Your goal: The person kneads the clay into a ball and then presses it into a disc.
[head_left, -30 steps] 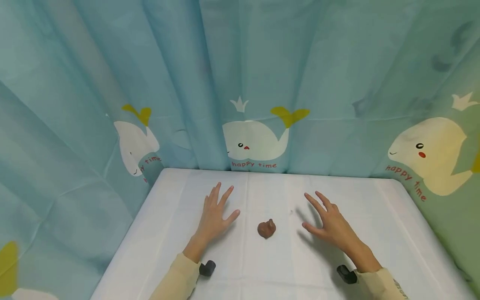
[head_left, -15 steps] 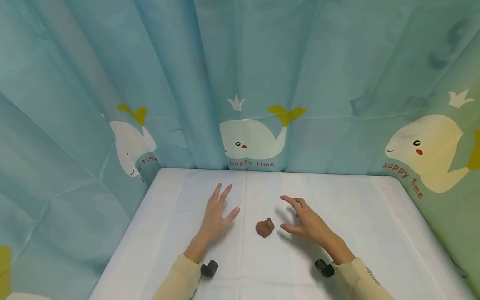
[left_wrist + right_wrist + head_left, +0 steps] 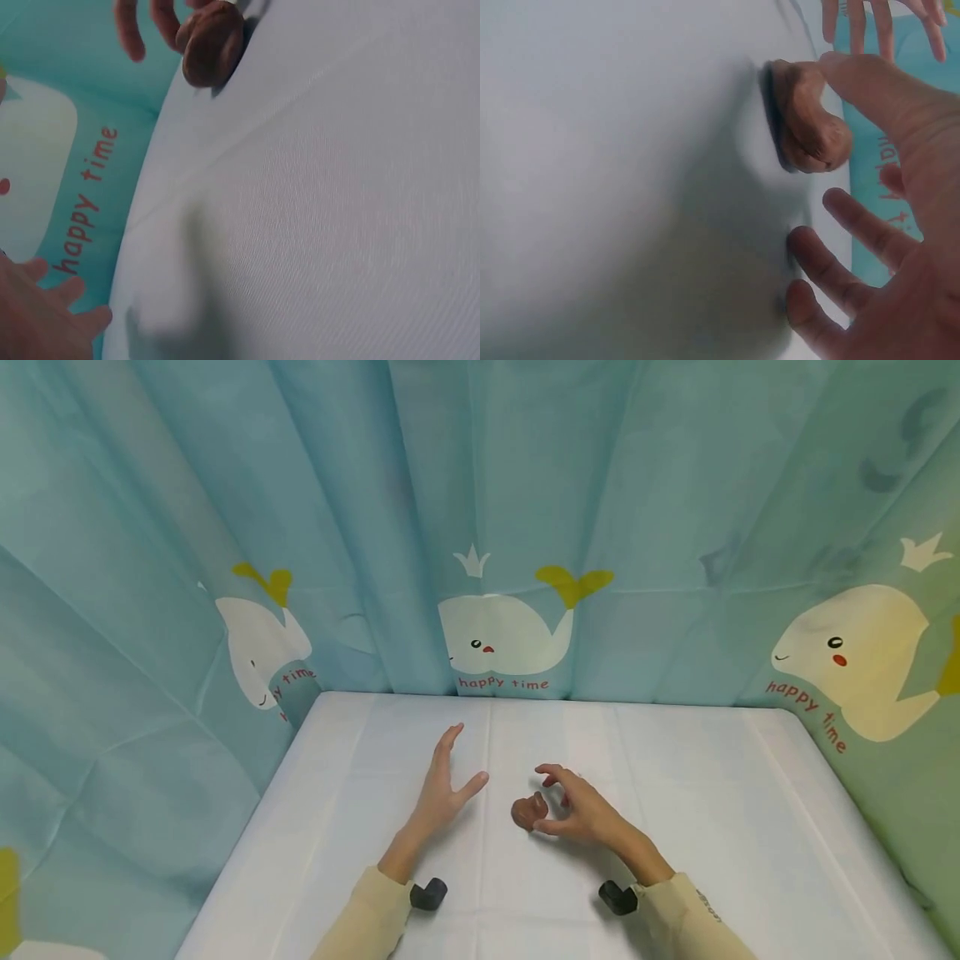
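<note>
A brown, smooth coiled lump [image 3: 525,812] lies on the white-covered table, between the two hands. My right hand [image 3: 590,814] is just to its right, with the thumb and fingers apart on either side of the lump's right part. In the right wrist view, the thumb [image 3: 870,82] reaches close to the top of the lump [image 3: 804,116]; whether they touch I cannot tell. To the left, my left hand [image 3: 438,793] hovers over the cloth, fingers extended and thumb out, holding nothing. The left wrist view has the lump [image 3: 214,46] at its top.
A white cloth [image 3: 420,735] with faint stripes and fold lines covers the table. Behind it and along both sides hangs a blue-green curtain [image 3: 675,527] printed with whales and "happy time". Dark wrist-camera mounts [image 3: 429,894] stick out at both cuffs.
My right hand has moved left from well away to right beside the lump, its fingers bending somewhat. The left hand has turned and shifted slightly right. The lump stays in place.
</note>
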Demonstrator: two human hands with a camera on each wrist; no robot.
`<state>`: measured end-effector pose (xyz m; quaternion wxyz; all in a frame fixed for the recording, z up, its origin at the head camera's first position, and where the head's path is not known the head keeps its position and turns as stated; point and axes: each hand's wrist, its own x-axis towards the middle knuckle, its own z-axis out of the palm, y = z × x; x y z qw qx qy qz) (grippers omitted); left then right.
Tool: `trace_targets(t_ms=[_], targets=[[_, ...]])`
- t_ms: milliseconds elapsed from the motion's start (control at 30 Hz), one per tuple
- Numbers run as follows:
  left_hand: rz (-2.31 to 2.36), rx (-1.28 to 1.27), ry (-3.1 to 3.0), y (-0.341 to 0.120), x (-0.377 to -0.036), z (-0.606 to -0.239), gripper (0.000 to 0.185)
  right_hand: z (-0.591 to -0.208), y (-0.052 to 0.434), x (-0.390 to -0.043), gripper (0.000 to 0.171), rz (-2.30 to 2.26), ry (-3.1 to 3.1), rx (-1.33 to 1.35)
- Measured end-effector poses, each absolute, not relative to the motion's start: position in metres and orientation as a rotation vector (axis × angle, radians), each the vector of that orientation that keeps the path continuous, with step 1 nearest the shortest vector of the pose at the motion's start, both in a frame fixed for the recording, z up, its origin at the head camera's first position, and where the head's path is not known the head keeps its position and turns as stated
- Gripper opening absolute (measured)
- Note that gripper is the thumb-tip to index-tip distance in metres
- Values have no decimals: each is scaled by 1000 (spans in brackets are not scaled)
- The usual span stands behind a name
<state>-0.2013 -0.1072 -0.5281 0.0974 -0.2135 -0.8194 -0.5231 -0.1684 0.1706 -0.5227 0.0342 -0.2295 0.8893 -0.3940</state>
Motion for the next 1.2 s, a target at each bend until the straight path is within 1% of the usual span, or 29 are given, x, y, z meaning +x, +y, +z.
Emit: trace_targets(t_ms=[267, 433, 900, 1200], targets=[[-1684, -599, -2387, -100, -199, -531, 85, -531, 167, -165, 58, -1185, 2793, -758], [-1705, -623, -2355, -97, -200, -535, 84, -531, 163, -166, 49, -1173, 2816, -768], [-1656, -690, -2344, -91, -201, -536, 74, -533, 165, -165, 45, -1227, 2821, -721], [-1769, -625, -2356, -87, -202, -538, 68, -531, 169, -165, 42, -1251, 2848, -684]])
